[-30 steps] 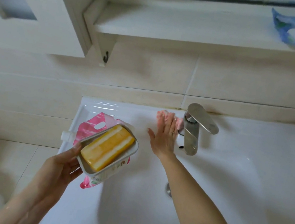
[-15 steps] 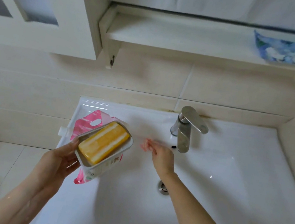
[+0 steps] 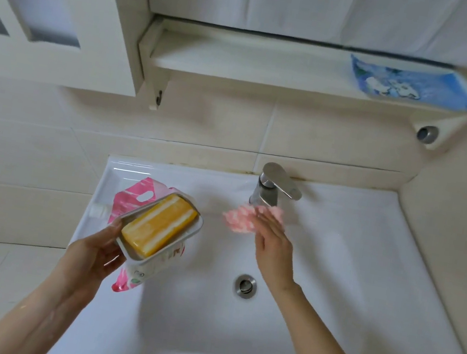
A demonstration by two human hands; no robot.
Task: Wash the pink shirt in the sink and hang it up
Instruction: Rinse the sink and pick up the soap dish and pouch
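**Clearing the basin before the wash**

The left hand (image 3: 95, 255) holds a soap dish (image 3: 160, 228) with a bar of yellow soap (image 3: 160, 224) in it, its grip closed on the dish's near end, tilted above a pink refill pouch (image 3: 142, 198) that lies on the sink's (image 3: 366, 261) left rim. The right hand (image 3: 272, 251) reaches toward the chrome faucet (image 3: 269, 187), fingers extended over a small pink fluffy item (image 3: 238, 221); I cannot tell whether the grip has closed on it. What that item is stays unclear, and no pink shirt is clearly in view; the basin looks empty down to the drain (image 3: 245, 285).

Judging by this, the step is setting things aside to free the basin. To do it well, level the dish so the soap does not slide out, and set it flat on the rim, off the soft pouch. Lift the pink item clear of the spout before turning the water on.
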